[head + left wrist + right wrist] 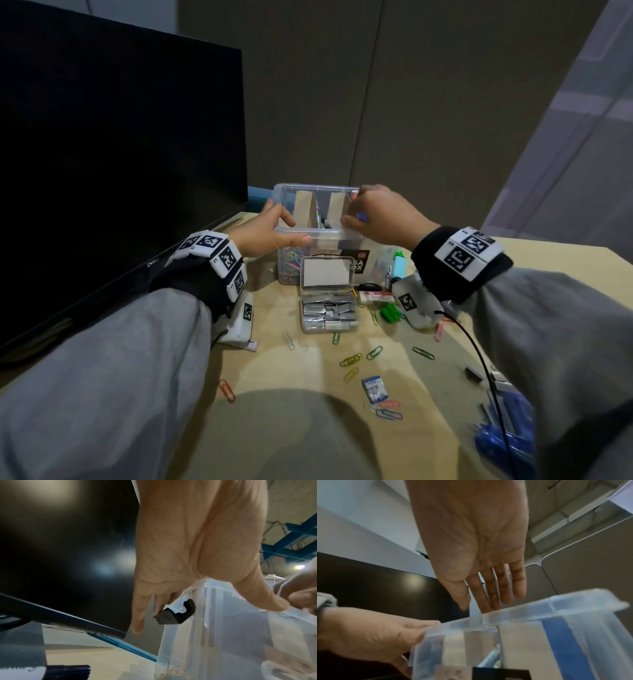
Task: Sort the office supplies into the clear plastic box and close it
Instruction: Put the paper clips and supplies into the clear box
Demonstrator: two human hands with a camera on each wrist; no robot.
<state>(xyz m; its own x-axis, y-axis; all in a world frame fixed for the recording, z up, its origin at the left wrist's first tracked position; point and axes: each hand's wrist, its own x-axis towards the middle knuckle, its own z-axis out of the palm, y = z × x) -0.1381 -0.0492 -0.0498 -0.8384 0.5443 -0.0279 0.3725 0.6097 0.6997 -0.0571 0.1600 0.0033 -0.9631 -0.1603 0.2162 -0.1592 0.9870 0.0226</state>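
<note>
While colored paper clips [374,353] lie scattered across the desk [424,373], a person's left hand [263,230] grips the near-left corner of the clear box [317,233], thumb over the rim and fingers down the outside wall by a black latch [176,614]; the right hand [378,214] reaches over the right side, fingers straight in the wrist view, tips at the rim, holding nothing. The box stands open at the desk's far edge beside a dark monitor [113,171], cardboard dividers [305,210] upright inside; a small open case [327,294] of metal clips sits just in front.
</note>
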